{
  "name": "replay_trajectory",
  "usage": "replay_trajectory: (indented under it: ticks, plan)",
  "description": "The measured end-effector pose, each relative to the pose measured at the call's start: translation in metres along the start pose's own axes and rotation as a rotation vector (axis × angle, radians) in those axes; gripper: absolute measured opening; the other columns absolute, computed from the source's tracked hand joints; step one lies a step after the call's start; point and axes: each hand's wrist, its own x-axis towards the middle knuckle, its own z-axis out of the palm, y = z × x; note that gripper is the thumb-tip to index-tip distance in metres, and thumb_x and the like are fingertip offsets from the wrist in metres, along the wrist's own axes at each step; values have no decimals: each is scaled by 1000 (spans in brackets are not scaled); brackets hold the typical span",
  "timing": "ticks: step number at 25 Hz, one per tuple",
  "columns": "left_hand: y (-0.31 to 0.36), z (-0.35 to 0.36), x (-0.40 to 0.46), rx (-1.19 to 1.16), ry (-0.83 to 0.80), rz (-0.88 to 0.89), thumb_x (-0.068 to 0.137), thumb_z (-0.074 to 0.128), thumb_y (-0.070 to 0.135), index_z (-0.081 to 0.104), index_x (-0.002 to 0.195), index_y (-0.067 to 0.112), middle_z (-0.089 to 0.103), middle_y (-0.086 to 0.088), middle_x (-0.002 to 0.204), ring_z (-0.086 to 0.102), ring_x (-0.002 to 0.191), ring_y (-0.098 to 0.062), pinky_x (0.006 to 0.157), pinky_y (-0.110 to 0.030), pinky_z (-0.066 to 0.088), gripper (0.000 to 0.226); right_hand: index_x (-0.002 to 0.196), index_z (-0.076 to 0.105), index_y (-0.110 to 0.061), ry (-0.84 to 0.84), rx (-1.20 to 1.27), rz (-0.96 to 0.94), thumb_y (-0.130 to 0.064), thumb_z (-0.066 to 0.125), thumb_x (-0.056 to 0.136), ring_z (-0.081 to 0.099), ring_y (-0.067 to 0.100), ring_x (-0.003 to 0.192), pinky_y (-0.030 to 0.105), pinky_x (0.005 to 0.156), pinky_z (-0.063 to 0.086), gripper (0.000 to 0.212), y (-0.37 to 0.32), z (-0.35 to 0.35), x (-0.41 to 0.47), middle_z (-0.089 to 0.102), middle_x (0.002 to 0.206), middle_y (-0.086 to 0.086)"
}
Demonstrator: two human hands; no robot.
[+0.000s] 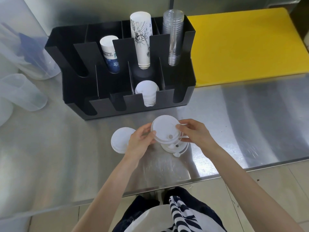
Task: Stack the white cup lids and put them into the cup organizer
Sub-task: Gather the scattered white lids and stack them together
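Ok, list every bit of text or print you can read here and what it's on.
Short blue-and-white paper cup stack: a band of printed characters, too blurred to read.
Tall white paper cup stack: black line drawing only; no words legible.
Clear cup stack, white lids, black organizer: no text visible.

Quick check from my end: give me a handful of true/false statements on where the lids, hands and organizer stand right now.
1. Both hands, left and right, hold a white lid. True.
2. A lid stack already sits in a front slot of the organizer. True.
3. The held lid is over the yellow board. False: it is over the steel counter, in front of the organizer.
4. No lids are left on the counter. False: one loose lid lies by the left hand, and more lids lie under the held one.
5. The clear cups stand in the organizer's rightmost back slot. True.
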Motion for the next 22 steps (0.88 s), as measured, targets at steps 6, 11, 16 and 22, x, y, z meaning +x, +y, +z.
replay_trajectory:
  ticks: [6, 11, 16, 22]
  plan:
    - [-12, 21, 5, 67, 28, -59, 87, 53, 10, 58, 116, 16, 61, -6, 109, 61, 98, -19, 81, -24, 52, 30, 99, 62, -14, 104, -82, 0, -20, 64, 80, 57, 9, 70, 31, 72, 56, 20, 17, -11, -3, 58, 76, -3]
    - [-22, 28, 8, 321, 24, -5, 88, 50, 14, 55, 121, 22, 58, -9, 104, 62, 98, -24, 98, -42, 47, 34, 100, 61, -13, 140, -112, 38, -19, 64, 79, 60, 19, 74, 37, 78, 56, 22, 32, -11, -4, 61, 84, 4]
    - [-26, 29, 14, 506, 6, 28, 89, 49, 19, 52, 125, 25, 53, -12, 109, 62, 86, -23, 97, -34, 46, 37, 97, 61, -13, 157, -141, 70, -22, 63, 79, 62, 25, 88, 42, 84, 55, 20, 45, -11, -2, 64, 95, 8]
    - [-29, 29, 17, 644, 16, 99, 90, 48, 24, 50, 126, 22, 48, -7, 107, 59, 99, -28, 93, -31, 42, 36, 105, 59, -15, 198, -343, -61, -28, 62, 81, 59, 14, 80, 11, 73, 43, 27, 53, -7, -1, 64, 103, 9]
